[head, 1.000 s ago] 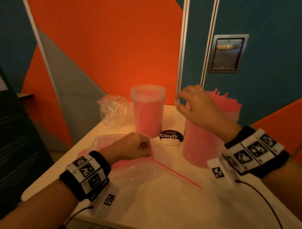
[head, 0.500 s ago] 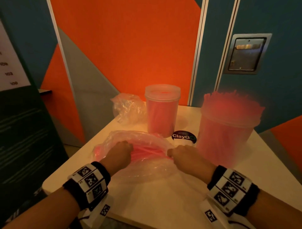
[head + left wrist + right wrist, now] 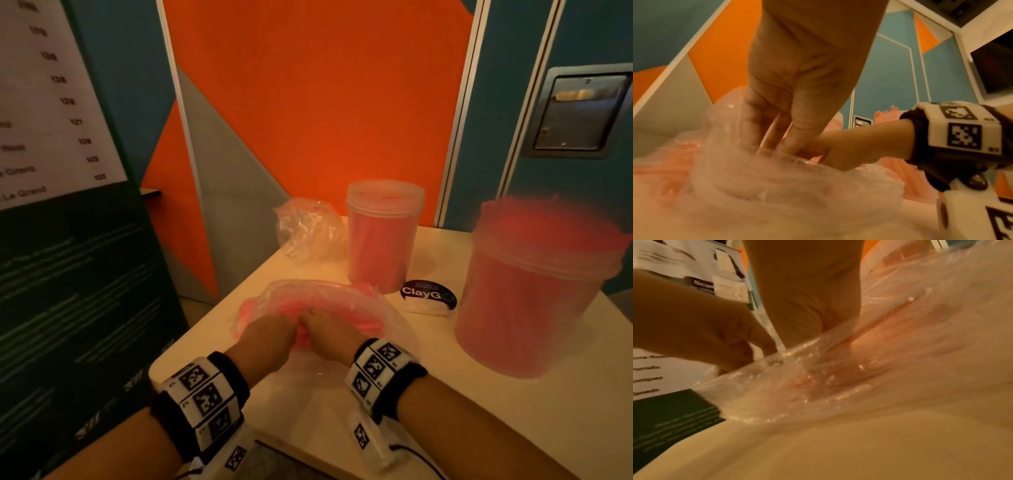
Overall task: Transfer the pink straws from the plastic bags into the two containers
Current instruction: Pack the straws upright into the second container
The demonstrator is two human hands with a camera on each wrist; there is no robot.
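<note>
together both hands [image 3: 298, 334] pinch the plastic bag [image 3: 383, 308].

Left hand [image 3: 270, 337]: fingers curled, knuckles up, pinching clear film, forearm reaching forward.
Right hand [image 3: 325, 337]: fingers curled downward, gripping the same film, touching the left hand.

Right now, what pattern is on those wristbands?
Black-and-white square code markers on the black wristbands, clearest in the head view.
</note>
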